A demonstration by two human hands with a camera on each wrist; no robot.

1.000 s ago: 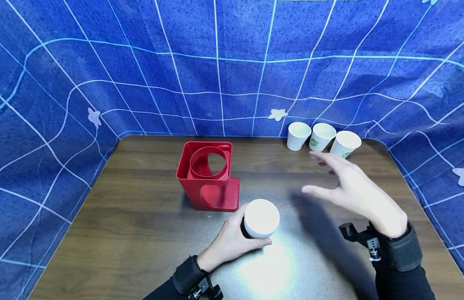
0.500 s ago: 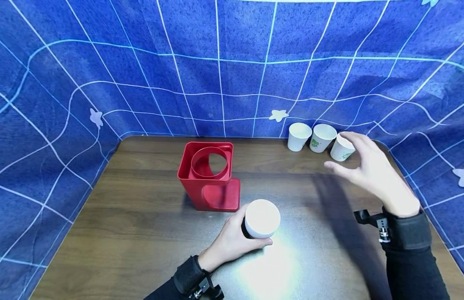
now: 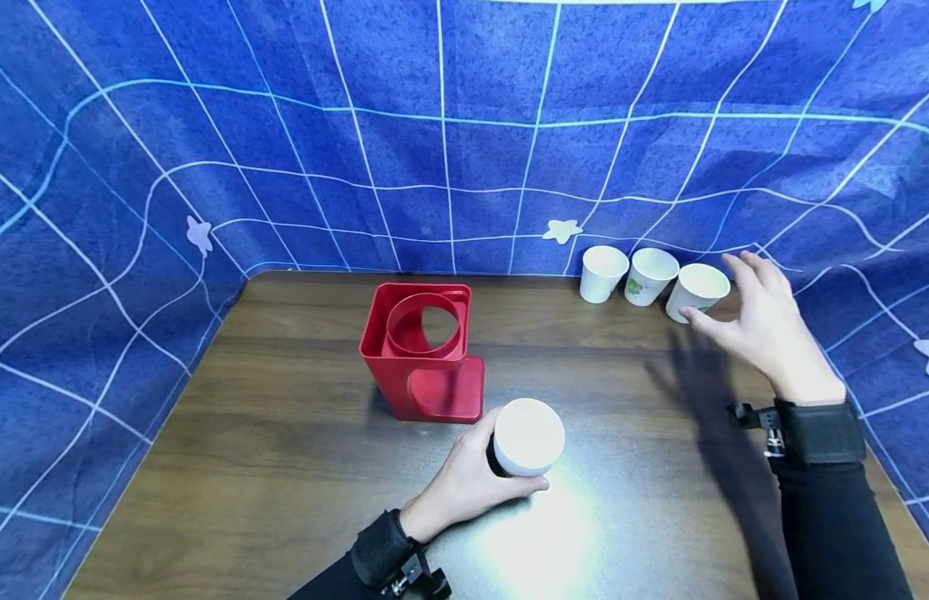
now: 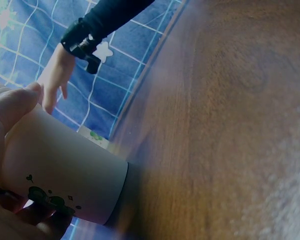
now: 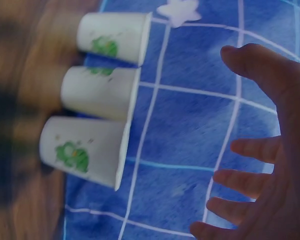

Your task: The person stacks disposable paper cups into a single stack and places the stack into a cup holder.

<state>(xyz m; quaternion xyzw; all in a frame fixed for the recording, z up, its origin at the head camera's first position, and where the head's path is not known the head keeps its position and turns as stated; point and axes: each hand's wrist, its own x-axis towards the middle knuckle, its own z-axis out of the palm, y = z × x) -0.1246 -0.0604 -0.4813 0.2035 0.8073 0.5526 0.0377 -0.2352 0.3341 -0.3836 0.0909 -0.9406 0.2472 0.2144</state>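
My left hand (image 3: pixel 467 479) grips a white paper cup (image 3: pixel 529 435) that stands upright at the middle front of the table. In the left wrist view that cup (image 4: pixel 65 160) shows a green print, with fingers and thumb curled around its side. My right hand (image 3: pixel 764 325) is at the back right, thumb and fingers spread around the near right side of the rightmost paper cup (image 3: pixel 698 290). The right wrist view shows the right hand (image 5: pixel 285 150) apart from that cup (image 5: pixel 85 150), with nothing between its fingers.
Two more white paper cups, one in the middle (image 3: pixel 650 275) and one on the left (image 3: pixel 602 273), complete the back row. A red holder (image 3: pixel 415 367) with a round ring and a low base stands left of the held cup. Behind the wooden table (image 3: pixel 247 450) hangs a blue curtain (image 3: pixel 479 150).
The right hand has moved right and back, from in front of the cup row to beside the rightmost cup. The left hand keeps its grip on its paper cup in the same place.
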